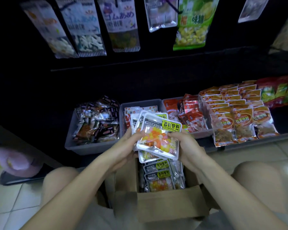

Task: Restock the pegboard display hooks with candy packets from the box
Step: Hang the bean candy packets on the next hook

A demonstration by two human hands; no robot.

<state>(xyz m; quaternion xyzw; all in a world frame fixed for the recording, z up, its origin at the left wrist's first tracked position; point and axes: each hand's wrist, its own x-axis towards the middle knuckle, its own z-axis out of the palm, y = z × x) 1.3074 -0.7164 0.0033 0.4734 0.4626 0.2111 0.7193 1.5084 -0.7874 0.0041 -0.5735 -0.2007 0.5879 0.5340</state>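
Observation:
A fanned stack of candy packets (158, 135), clear with orange, yellow and white sweets and a yellow-green label, is held above the open cardboard box (170, 205). My left hand (128, 143) grips the stack's left edge. My right hand (184, 143) grips its right edge. More of the same packets (160, 176) stand in the box between my knees. The dark pegboard (32, 63) rises ahead, with hanging snack bags (121, 24) along the top.
On the low shelf sit grey bins (83, 146) of small dark sweets, red-white packs and red sachets (191, 117), then rows of orange packets (236, 117). A pink object (18, 161) lies at the left on the tiled floor.

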